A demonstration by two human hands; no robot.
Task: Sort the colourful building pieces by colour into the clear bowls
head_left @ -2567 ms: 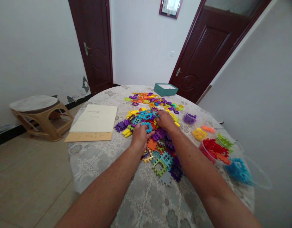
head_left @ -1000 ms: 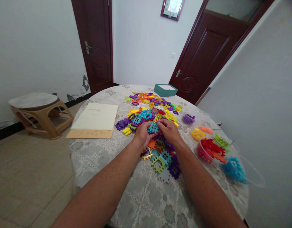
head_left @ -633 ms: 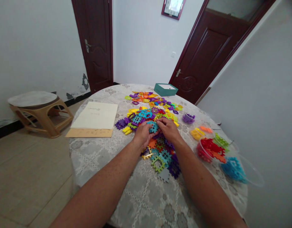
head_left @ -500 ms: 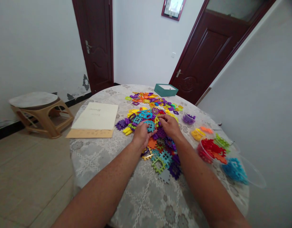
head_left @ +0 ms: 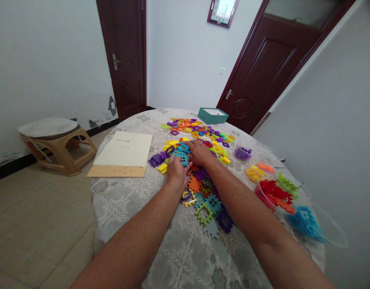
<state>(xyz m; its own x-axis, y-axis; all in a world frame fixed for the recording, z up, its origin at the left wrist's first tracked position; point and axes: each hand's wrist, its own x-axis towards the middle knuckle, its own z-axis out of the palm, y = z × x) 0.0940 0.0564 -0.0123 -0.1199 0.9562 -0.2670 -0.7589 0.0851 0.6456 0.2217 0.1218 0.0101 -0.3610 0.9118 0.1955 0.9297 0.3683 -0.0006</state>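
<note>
My left hand (head_left: pixel 176 170) is closed on blue toothed building pieces (head_left: pixel 184 159), held over the near side of a mixed pile. My right hand (head_left: pixel 199 153) reaches across to the left, its fingers bent and close together at a blue piece (head_left: pixel 183 147) just beyond the left hand. The tips of those fingers are hidden. Around both hands lie yellow pieces (head_left: pixel 162 168), purple pieces (head_left: pixel 156 159) and an orange piece (head_left: pixel 195 183). Nearer to me are a green square frame piece (head_left: pixel 204 213) and a grey piece (head_left: pixel 212 229).
On the right stand tubs of sorted pieces: purple (head_left: pixel 243 152), yellow (head_left: pixel 254 173), red (head_left: pixel 275 192) and blue (head_left: pixel 306 223). A second scatter of pieces (head_left: pixel 187 129) lies farther back, near a green box (head_left: pixel 213 116). Papers (head_left: pixel 124 149) lie at left; a stool (head_left: pixel 58 140) stands beyond.
My right hand has moved left, from the right side of the pile to the blue pieces beside my left hand. The left hand still holds blue pieces. The view has shifted slightly.
</note>
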